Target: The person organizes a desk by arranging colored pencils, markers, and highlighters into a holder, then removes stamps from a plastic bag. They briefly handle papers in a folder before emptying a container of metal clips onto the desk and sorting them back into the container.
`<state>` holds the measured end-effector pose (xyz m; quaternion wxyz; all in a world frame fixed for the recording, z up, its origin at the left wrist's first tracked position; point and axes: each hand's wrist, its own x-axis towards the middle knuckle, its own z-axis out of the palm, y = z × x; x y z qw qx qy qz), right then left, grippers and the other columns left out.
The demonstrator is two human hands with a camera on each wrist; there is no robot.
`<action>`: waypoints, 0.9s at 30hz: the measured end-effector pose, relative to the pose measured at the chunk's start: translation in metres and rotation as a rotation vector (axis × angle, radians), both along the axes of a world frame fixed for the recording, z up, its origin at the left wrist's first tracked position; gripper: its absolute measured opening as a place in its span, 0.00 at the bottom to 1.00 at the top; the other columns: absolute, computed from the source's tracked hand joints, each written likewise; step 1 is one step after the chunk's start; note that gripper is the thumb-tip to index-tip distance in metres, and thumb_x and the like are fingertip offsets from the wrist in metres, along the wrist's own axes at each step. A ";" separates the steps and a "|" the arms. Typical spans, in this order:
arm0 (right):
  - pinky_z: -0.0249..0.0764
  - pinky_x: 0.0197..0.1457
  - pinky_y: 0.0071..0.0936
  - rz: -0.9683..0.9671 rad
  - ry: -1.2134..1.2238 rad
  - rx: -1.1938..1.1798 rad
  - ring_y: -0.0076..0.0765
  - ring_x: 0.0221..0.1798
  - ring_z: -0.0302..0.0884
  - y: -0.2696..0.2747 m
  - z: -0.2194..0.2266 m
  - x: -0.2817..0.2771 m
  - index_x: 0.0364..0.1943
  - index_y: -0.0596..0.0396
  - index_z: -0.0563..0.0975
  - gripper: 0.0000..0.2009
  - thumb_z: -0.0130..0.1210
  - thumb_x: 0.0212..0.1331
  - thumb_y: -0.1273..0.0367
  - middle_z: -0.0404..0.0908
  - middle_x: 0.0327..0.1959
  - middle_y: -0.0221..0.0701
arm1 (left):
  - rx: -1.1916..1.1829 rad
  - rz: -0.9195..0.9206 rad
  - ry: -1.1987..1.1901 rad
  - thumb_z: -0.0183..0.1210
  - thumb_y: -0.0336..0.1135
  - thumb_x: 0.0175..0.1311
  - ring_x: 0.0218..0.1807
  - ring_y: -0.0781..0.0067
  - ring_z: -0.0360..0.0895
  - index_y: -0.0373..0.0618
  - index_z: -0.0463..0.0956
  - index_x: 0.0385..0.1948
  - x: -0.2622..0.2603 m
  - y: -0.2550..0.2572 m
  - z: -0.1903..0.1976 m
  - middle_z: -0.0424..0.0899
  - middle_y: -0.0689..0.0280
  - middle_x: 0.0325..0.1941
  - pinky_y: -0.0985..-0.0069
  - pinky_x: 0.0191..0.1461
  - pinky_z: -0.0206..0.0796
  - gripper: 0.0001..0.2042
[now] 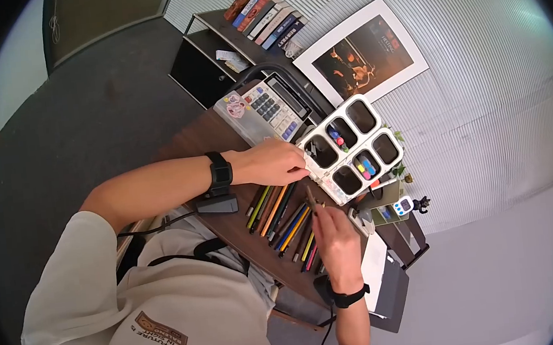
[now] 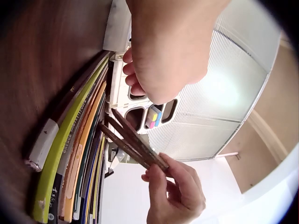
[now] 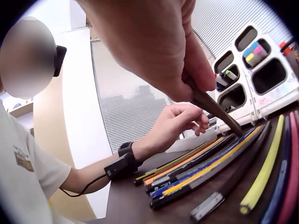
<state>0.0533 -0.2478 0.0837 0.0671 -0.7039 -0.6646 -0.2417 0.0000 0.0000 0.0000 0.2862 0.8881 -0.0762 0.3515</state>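
My right hand (image 1: 338, 241) pinches three dark brown pencils (image 2: 135, 142) between thumb and fingers, their tips fanned toward the white organizer (image 1: 323, 182). In the right wrist view the pencils point down over the row on the table. My left hand (image 1: 269, 164) is beside the organizer's near left corner, its fingers (image 3: 202, 122) loosely bent with nothing visible in them. Below both hands lie several colored pencils (image 1: 288, 228), side by side: yellow-green, orange, dark, blue, yellow and pink. The organizer's slots hold pens and pink, yellow and blue markers (image 1: 364, 166).
A calculator (image 1: 272, 113) and a clear stickered case (image 1: 242, 117) stand left of the organizer. Behind is a framed picture (image 1: 365, 57). A small timer (image 1: 403, 206), white paper (image 1: 375, 269) and a dark folder (image 1: 393, 294) lie to the right. Cables run from both wrists.
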 end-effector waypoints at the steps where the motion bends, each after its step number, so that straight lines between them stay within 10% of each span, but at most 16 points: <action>1: 0.85 0.43 0.35 0.002 0.004 0.003 0.44 0.43 0.87 -0.001 -0.004 -0.003 0.49 0.61 0.83 0.12 0.66 0.62 0.75 0.84 0.44 0.38 | 0.026 0.006 0.052 0.61 0.38 0.72 0.40 0.52 0.84 0.40 0.85 0.32 -0.002 0.000 0.001 0.86 0.60 0.34 0.59 0.42 0.76 0.12; 27: 0.83 0.42 0.37 -0.046 0.066 -0.054 0.43 0.40 0.85 -0.048 -0.006 -0.011 0.44 0.57 0.84 0.11 0.69 0.57 0.77 0.83 0.40 0.36 | 0.219 -0.508 0.068 0.63 0.42 0.71 0.66 0.54 0.75 0.39 0.84 0.53 -0.002 -0.014 -0.015 0.82 0.56 0.62 0.58 0.70 0.67 0.18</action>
